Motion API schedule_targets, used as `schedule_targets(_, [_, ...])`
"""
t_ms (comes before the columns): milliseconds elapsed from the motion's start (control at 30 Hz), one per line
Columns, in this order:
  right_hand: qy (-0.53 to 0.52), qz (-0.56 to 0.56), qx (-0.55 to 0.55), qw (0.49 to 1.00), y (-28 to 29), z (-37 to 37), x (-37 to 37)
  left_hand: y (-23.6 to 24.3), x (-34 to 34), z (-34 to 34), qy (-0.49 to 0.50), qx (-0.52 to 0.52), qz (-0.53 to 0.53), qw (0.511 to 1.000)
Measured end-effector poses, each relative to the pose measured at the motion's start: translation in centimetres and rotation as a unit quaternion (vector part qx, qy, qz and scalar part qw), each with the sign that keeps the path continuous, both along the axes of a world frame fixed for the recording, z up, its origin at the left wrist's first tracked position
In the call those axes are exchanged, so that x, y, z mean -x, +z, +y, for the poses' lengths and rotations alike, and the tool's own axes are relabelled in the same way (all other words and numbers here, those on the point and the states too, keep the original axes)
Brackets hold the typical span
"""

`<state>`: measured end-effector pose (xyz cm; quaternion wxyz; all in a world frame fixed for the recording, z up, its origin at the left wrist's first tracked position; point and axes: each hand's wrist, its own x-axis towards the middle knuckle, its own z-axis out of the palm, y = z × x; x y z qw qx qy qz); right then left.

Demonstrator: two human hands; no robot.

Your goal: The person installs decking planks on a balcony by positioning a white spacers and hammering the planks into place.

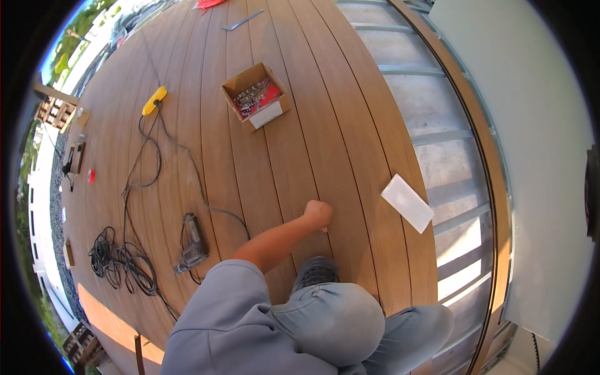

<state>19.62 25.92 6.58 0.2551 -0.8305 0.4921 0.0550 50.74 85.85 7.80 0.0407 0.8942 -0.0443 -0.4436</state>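
Observation:
My left hand (319, 214) is closed and rests low against the brown deck boards (284, 181), by a gap between two of them. Its fingers curl underneath, so whatever they may hold is hidden. Below the hand is my dark shoe (315, 272), with my bent knees in light jeans. My right hand does not show. To the right of the left hand, a white rectangular piece (407, 203) lies near the deck's edge. A corded power drill (193, 244) lies on its side to the left.
An open cardboard box (270, 116) of small metal clips stands ahead. Cords run from a yellow socket block (154, 100) to a tangled black cable (115, 259). Uncovered metal joists (444, 137) lie between deck and pale wall (531, 125). Red tape (91, 175) sits far left.

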Motion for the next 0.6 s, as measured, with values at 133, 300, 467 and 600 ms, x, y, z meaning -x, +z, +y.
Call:
schedule_targets(133, [-0.109,-0.023,-0.025,0.993,0.8,1.5,3.2,-2.2,-3.4,-1.3,-0.049,-0.008,0.007,0.999])
schedule_targets(300, [-0.305,-0.024,0.049,0.951,7.0,2.3,17.6,-0.1,-4.8,-7.0,-0.165,-0.026,0.007,0.986])
schedule_targets(467, [-0.46,0.04,0.076,0.884,7.3,10.1,23.7,-3.5,-4.7,-6.6,-0.118,-0.084,-0.045,0.989])
schedule_targets(600, [-0.549,0.012,0.166,0.819,10.1,13.5,30.4,-2.5,-3.2,-12.5,-0.195,-0.031,-0.101,0.975])
